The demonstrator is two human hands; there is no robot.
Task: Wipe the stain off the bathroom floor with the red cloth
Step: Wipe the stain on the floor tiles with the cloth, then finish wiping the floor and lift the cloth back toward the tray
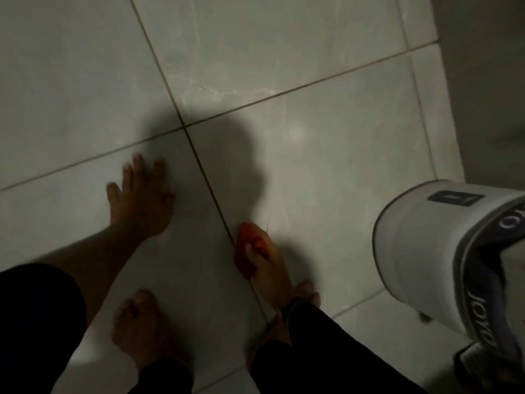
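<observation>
The red cloth [243, 253] is bunched on the pale tiled bathroom floor [312, 166], right beside a dark grout line. My right hand [268, 267] is closed over it, thumb pressed into the fabric. My left hand [142, 196] lies flat on the tile to the left with its fingers spread and nothing in it. The picture is dim and blurred, and I cannot make out a stain; my shadow covers the tiles just ahead of the cloth.
A white plastic bucket [426, 251] with a dark lettered band stands close on the right. My bare feet [139, 325] are planted just behind my hands. A wall [483, 81] runs along the right edge of the floor.
</observation>
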